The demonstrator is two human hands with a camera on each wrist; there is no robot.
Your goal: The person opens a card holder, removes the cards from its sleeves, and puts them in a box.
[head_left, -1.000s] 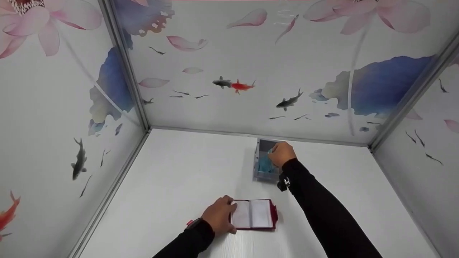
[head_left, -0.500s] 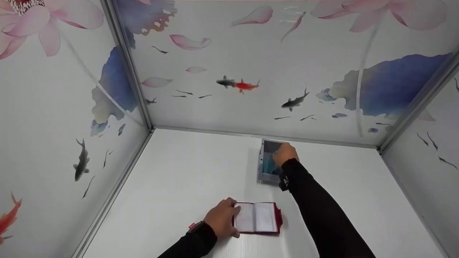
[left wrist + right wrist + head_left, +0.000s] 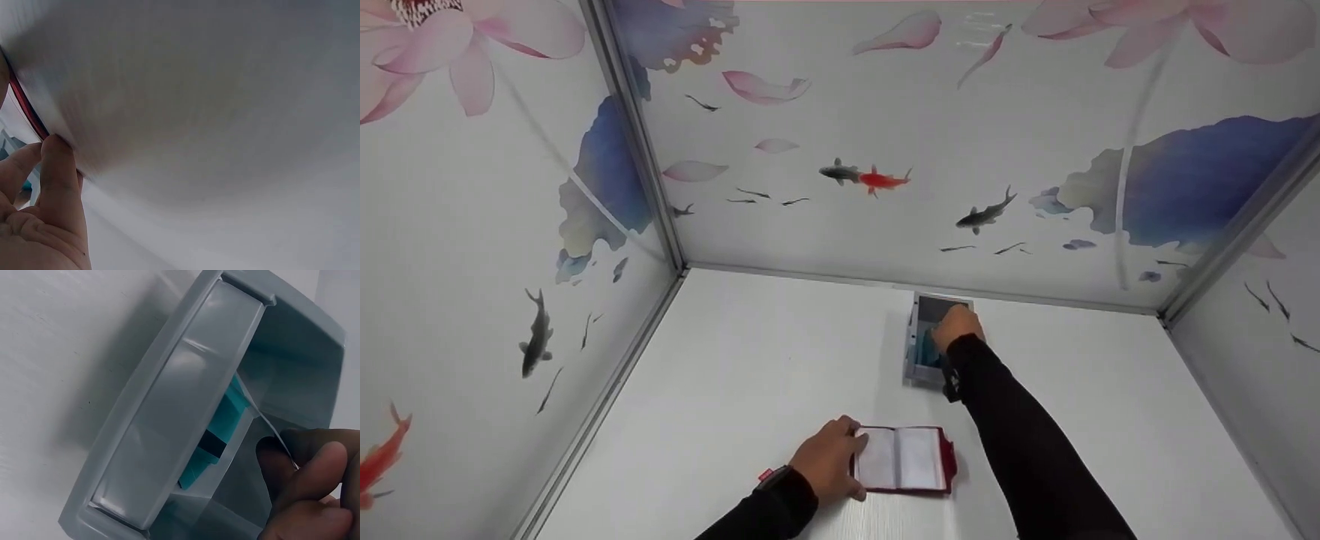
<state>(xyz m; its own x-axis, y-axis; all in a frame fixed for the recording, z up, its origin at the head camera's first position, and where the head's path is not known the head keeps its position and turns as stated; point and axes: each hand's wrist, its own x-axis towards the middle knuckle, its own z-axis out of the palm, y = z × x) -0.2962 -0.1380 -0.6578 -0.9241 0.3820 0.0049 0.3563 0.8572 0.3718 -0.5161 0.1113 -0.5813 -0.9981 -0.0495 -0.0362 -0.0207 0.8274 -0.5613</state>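
Note:
My left hand (image 3: 829, 461) grips the left edge of a small open notebook (image 3: 900, 459) with a red cover and pale pages. In the left wrist view, fingers (image 3: 58, 180) touch its red edge. At the back, my right hand (image 3: 958, 328) reaches over a grey plastic bin (image 3: 910, 352). The right wrist view shows its fingers (image 3: 315, 478) pinching a thin pale flat thing (image 3: 269, 424), seen edge-on. A teal thing with a black patch (image 3: 225, 419) lies inside the bin (image 3: 174, 405), partly hidden by the bin's front wall.
Both items lie on a white tabletop (image 3: 765, 360). Behind it rises a white panel (image 3: 780, 240) painted with fish and lotus; similar panels stand at left (image 3: 457, 225) and right (image 3: 1252, 360), joined by grey metal strips.
The head view has shifted, so the scene sits slightly further right. Over the bin, my right hand has moved slightly left, and less teal shows beside it. My left hand keeps its grip on the notebook.

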